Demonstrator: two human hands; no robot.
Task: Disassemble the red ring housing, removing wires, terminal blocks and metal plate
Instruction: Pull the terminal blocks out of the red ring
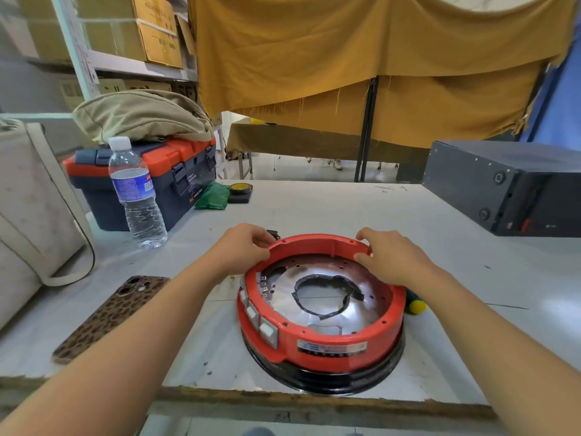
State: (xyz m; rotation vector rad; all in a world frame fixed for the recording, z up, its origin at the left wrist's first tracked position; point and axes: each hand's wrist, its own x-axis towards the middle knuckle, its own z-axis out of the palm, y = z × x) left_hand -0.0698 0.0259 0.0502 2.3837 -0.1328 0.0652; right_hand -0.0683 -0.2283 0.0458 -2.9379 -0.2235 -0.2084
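The red ring housing (327, 336) sits on a black base ring (330, 377) near the table's front edge. Inside it lies a shiny metal plate (314, 313) with a round centre hole edged in torn black tape. White rectangular blocks (267, 329) line the housing's left outer wall. My left hand (242, 250) grips the far left rim with thumb and fingers pinched over it. My right hand (393, 258) grips the far right rim the same way. No wires show inside the ring.
A phone in a leopard-print case (110, 316) lies at the left. A water bottle (136, 193), an orange toolbox (147, 180) and a tape roll (240, 190) stand behind. A black metal box (506, 184) is at the right; a green-yellow tool handle (415, 305) lies beside the ring.
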